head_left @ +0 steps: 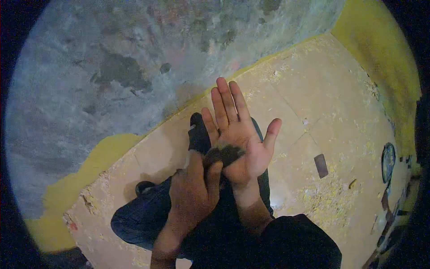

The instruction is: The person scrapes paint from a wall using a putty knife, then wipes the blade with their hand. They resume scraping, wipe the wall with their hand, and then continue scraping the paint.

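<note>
While the right hand spreads, flaking floor (beige) meets wall.

Dark, fuzzy tuft; matt dark cloth; rough, flaking floor; mottled wall.

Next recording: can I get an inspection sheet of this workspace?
Surface: worn tiled floor, speckled with paint.
Job's things: dark clump lying on the right palm.
Clutter: small dark rectangle on the floor; round thing at the right edge, unclear.
Hands: left hand pinches the clump; right hand open, palm up.
Cables: nothing seen.
Surroundings: patchy grey wall with a yellow base; the person's dark trousers.
</note>
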### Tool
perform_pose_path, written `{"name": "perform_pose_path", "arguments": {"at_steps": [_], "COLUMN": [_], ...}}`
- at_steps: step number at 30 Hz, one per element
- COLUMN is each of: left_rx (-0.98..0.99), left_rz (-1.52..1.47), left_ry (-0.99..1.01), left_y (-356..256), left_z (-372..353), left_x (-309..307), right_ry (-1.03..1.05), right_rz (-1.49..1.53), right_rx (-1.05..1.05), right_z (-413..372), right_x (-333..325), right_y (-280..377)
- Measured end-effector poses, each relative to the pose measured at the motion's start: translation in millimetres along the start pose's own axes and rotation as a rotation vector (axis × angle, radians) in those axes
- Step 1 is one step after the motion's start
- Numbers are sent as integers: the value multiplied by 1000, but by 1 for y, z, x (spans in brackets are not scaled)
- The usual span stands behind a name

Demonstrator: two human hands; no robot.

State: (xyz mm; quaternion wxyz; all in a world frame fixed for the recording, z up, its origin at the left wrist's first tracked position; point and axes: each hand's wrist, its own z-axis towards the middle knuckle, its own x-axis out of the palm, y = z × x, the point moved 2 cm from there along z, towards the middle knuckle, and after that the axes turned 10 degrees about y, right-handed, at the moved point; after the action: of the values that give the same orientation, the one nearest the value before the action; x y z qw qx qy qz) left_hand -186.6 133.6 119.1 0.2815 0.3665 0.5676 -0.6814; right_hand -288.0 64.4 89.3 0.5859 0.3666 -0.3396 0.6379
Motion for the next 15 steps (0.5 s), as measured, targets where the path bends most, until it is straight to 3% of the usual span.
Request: {"name": "perform_pose_path", "arguments": {"at_steps": [3, 6, 15], "left_rx": [-4, 124, 167], "left_rz": [-7, 72, -88], "left_ry": [88, 29, -12], "left_y": [4, 2, 2], "left_z": [9, 0, -30], "left_x": [1, 6, 17], "right_ry": [32, 66, 99], "right_rz": [-83, -60, -41], "right_rx": [24, -12, -141], "right_z": [-1, -1, -5], "right_x": [8, 10, 19], "right_y": [-6, -4, -8]}}
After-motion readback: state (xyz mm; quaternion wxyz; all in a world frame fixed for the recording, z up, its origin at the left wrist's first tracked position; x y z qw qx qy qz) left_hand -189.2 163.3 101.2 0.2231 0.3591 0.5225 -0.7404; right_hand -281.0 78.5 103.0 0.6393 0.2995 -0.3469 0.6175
